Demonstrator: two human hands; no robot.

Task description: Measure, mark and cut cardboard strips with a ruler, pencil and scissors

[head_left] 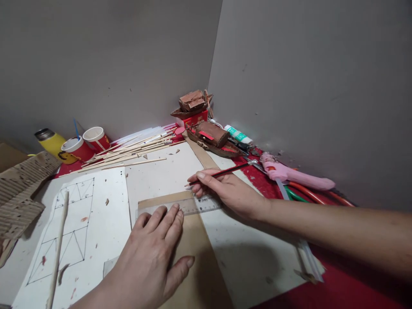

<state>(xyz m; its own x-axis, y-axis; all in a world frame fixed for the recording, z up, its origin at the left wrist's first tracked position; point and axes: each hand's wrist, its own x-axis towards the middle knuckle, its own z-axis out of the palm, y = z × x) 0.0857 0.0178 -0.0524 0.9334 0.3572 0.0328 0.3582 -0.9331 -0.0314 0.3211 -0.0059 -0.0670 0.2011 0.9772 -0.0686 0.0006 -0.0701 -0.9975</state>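
My left hand [156, 246] lies with its fingers stretched out over a clear ruler [189, 207], pressing it onto a strip of brown cardboard [189, 240]. My right hand [225, 189] grips a dark red pencil [222, 173] between thumb and fingers. The pencil's tip is just above the far edge of the cardboard, near the ruler, and I cannot tell whether it touches. White paper lies under the cardboard. To the left is a sheet with a ruled line drawing [61, 231], and a thin wooden stick [59, 249] rests across it.
Wooden sticks [141, 154] lie in a pile at the back, beside paper cups [96, 138] and a yellow bottle [53, 143]. Two brown model boats [212, 135] sit near the corner. A pink glue gun [294, 171] lies at the right. Corrugated cardboard [22, 189] stands at the left.
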